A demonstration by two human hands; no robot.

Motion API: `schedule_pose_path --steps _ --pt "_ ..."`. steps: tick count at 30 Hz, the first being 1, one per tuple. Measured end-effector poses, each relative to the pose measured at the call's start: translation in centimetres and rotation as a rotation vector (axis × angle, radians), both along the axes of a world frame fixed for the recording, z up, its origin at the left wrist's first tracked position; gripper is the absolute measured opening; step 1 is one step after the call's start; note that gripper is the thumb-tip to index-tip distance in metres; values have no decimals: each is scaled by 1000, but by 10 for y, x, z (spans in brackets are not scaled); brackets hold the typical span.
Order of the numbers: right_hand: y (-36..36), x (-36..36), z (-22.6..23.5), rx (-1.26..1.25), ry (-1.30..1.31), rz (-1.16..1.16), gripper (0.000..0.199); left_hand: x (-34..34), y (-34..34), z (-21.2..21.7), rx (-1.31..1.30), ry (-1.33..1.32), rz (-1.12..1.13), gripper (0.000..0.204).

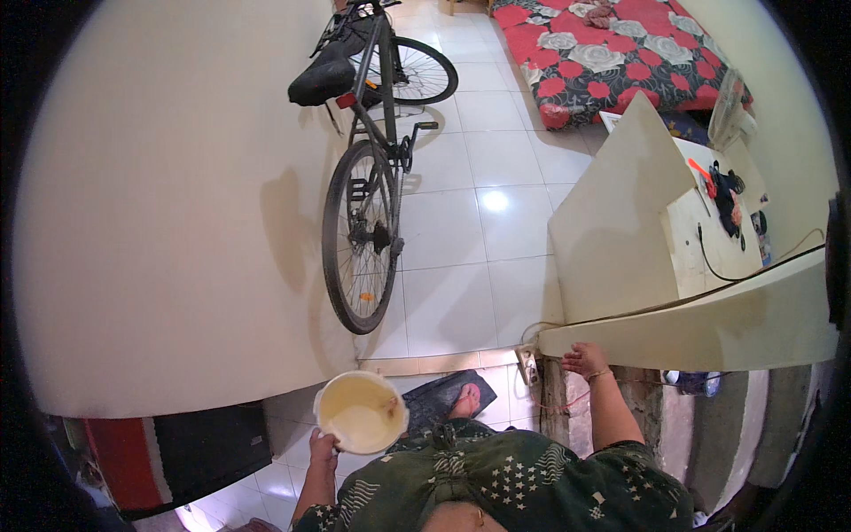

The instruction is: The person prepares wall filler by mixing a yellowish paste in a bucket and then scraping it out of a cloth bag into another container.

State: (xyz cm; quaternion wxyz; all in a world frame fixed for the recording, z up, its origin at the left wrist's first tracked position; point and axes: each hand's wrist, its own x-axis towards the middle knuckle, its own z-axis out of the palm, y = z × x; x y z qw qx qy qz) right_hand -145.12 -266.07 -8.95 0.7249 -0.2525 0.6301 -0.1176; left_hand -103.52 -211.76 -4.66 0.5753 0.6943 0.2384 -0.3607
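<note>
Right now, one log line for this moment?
left hand: holds cream bucket by rim | right hand: on wall edge | bicycle: ahead

Indoor light, even and moderately bright; heavy fisheye view.

We record a white glare spot on the floor tiles [461, 222] just right of the bicycle [368, 186], whose soft shadow falls left onto the wall [160, 222]. Straight edges bow toward a black circular rim. Focus is fair near the bicycle, softer and dimmer along the lower edge.
</note>
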Motion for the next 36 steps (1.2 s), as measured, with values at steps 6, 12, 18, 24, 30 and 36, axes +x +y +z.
schedule_pose_path --steps 6,12,18,24,30,36 --pt "51 17 11 -1 -70 266 33 28 -156 7 -219 21 -170 61" --pt "66 -1 39 86 162 191 32 61 -317 60 -427 -72 -193 55" --pt "43 -2 31 -11 112 96 26 118 -445 123 -505 -107 -341 37" --pt "49 5 12 -228 914 1116 29 171 -569 158 -523 -90 -357 31" --pt "9 51 1 -168 702 715 32 216 -667 174 -450 -100 -339 32" --pt "-102 110 20 -185 474 567 37 235 -776 159 -527 -59 -372 25"
